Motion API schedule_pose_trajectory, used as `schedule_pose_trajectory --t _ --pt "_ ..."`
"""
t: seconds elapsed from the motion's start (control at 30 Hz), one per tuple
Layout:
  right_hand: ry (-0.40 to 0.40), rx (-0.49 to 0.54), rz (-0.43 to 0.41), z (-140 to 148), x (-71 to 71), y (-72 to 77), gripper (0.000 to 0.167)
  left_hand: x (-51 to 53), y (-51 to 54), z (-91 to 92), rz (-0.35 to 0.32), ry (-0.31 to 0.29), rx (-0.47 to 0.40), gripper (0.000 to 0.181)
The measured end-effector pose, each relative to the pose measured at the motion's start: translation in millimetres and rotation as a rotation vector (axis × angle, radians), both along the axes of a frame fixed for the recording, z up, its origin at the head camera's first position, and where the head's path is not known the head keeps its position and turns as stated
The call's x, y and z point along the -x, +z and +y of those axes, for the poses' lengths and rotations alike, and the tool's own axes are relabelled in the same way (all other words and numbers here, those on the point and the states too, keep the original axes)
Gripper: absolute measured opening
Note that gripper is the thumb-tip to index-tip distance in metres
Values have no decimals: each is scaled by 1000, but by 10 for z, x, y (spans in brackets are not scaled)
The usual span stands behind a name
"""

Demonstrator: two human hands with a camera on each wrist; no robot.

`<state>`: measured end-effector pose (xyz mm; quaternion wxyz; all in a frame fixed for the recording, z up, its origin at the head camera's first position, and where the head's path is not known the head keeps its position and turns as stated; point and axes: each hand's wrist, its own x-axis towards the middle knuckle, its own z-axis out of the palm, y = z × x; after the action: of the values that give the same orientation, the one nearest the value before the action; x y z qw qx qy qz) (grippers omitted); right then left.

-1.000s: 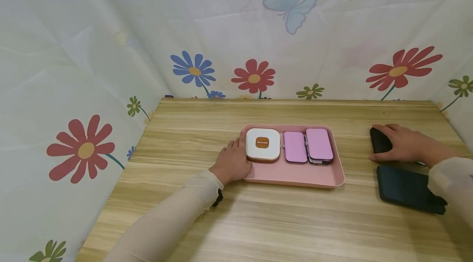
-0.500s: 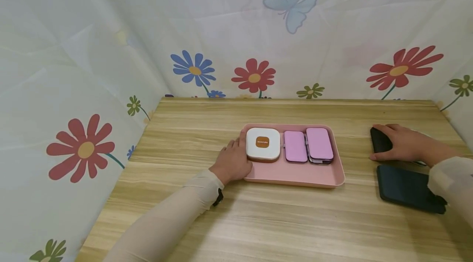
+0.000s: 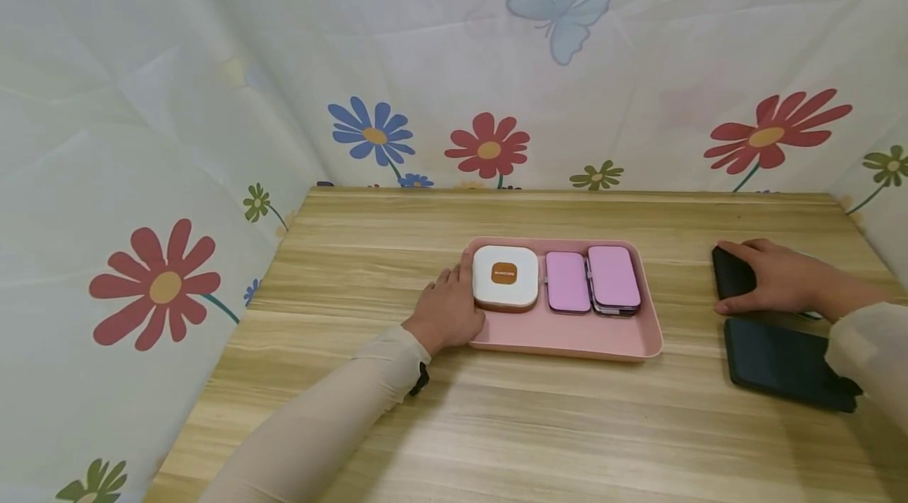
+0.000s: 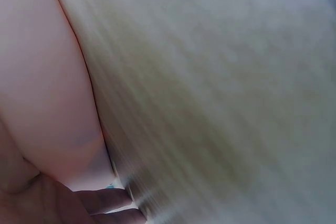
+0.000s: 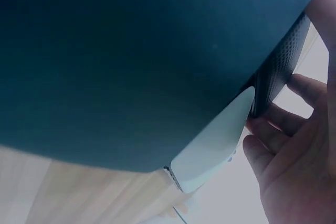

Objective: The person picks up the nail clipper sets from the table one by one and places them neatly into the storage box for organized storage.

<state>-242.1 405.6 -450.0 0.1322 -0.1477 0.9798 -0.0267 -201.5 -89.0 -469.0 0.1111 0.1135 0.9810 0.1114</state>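
In the head view, the left hand (image 3: 448, 310) hides part of the left end of a shallow pink, smooth-walled rectangular tray (image 3: 560, 336); its fingers lie loosely along the wall without clasping it, thumb at the near corner. Inside sit a white rounded-square box with a brown label (image 3: 505, 276) and two lilac rectangular cases (image 3: 567, 282) (image 3: 614, 276). The right hand (image 3: 787, 278) pinches a small black rounded case (image 3: 732, 274) between spread thumb and fingers, covering its right part; the case rests on the wood-grain tabletop (image 3: 567, 428). A sleeve overlaps a flat dark-teal slab (image 3: 776, 361).

The left wrist view is mostly blurred, a smooth pink curve beside two fingertips.

In the right wrist view, the slab fills the foreground, blocking much of the case's dimpled black side; a glossy pale-mint rounded object (image 5: 212, 145) pokes out.
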Motion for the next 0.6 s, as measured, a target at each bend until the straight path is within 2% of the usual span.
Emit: schedule_pose_trajectory --t 0.13,0.6 --pt "-16 -14 6 -9 -8 7 121 -4 5 0 -4 -1 -1 88" --pt "3 0 81 -170 -59 62 123 -13 16 -5 -4 1 -1 89"
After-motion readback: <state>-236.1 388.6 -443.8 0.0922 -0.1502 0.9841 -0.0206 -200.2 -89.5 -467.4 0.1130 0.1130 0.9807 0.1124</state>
